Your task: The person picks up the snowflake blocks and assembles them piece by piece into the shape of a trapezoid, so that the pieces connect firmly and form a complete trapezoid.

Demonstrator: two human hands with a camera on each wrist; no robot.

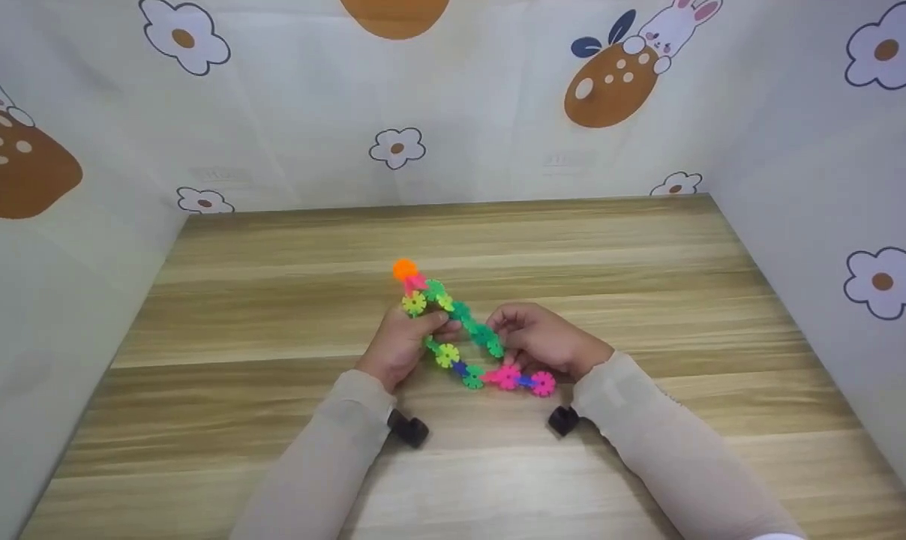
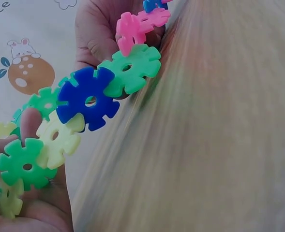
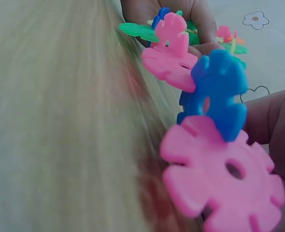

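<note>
A chain of interlocking plastic snowflake discs (image 1: 508, 377) hangs between the hands in two strands, green, yellow, blue and pink, meeting near an orange disc (image 1: 404, 270) at the far end. My left hand (image 1: 402, 346) grips the chain near that bend, its thumb laid across. In the left wrist view, a green disc (image 2: 17, 166) and pale yellow discs lie against its fingers. My right hand (image 1: 549, 341) pinches the green strand's lower end (image 1: 492, 343); its fingertips are partly hidden. The other strand ends below it in a pink disc (image 3: 207, 169) joined to a blue disc (image 3: 224, 92).
The wood-grain table (image 1: 273, 262) extends around both hands. Pale patterned walls (image 1: 303, 112) enclose its back and sides. A black wrist camera (image 1: 409, 429) sits by the left cuff and another black camera (image 1: 563, 420) by the right.
</note>
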